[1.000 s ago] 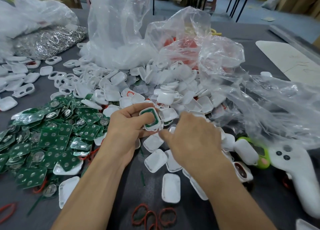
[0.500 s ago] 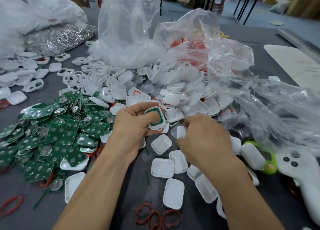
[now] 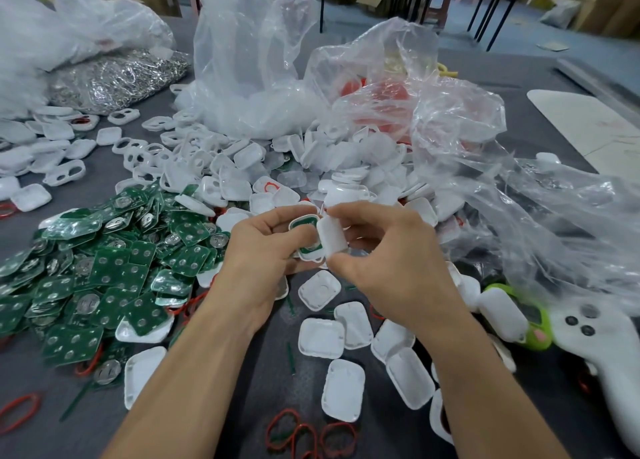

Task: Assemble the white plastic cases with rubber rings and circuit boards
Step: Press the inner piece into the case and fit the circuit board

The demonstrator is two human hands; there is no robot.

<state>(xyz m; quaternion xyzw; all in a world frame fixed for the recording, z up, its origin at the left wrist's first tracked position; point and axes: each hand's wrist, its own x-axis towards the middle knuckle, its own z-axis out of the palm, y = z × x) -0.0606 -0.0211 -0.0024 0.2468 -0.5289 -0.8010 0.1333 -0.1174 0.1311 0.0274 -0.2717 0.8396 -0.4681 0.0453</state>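
In the middle of the frame the left hand is holding a white case half with a green circuit board sitting inside it. Its grip is closed on that piece, with the thumb lying across the front and the fingers curling behind. The right hand is pinching a second white shell between thumb and fingertips, so its grip is closed on the shell. It is holding the shell tilted on edge against the right side of the board-filled half, and the two pieces are touching. Both pieces are hanging above the dark grey counter, just in front of the heap of white cases spreading across the centre.

At the left a pile of loose green boards is lying on the counter, some of them overlapping white shells. Below the hands several single white shells are lying apart from one another. Red rubber rings are lying tangled at the bottom centre, and one more ring is showing at the lower left edge.

Behind the heap, crumpled clear plastic bags are standing in the upper half, with red showing through one of them. In the upper left a bag of shiny metal parts is resting on the counter. At the lower right a white handheld controller is lying just beside a green-rimmed gadget.
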